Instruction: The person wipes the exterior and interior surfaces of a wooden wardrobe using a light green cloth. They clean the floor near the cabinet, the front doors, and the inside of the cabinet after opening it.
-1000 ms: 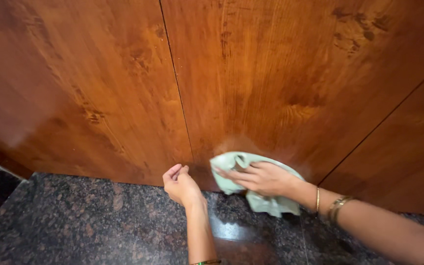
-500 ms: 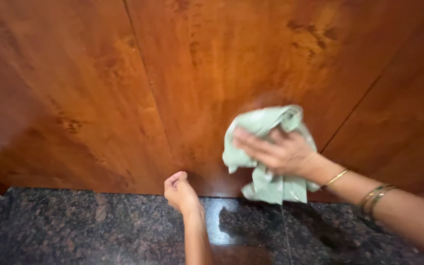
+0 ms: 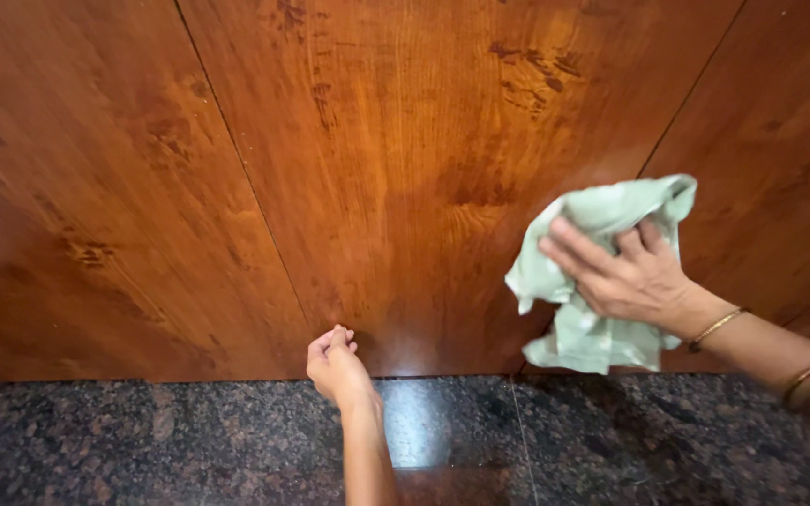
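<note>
My right hand [image 3: 622, 272] presses a crumpled pale green cloth [image 3: 592, 328] flat against a glossy brown wooden panel [image 3: 405, 169], at the right of the view, with fingers spread over the cloth. Bangles sit on that wrist. My left hand [image 3: 335, 361] is loosely curled with nothing in it, low at the centre, close to where the wood panel meets the dark speckled granite surface [image 3: 142, 440].
The wood wall is made of several panels split by thin dark seams [image 3: 236, 169]. The polished granite runs along the bottom and reflects light near the centre [image 3: 414, 422].
My right hand has carried the cloth up and to the right along the wood panel, from near the granite edge. My left hand has stayed low near the joint.
</note>
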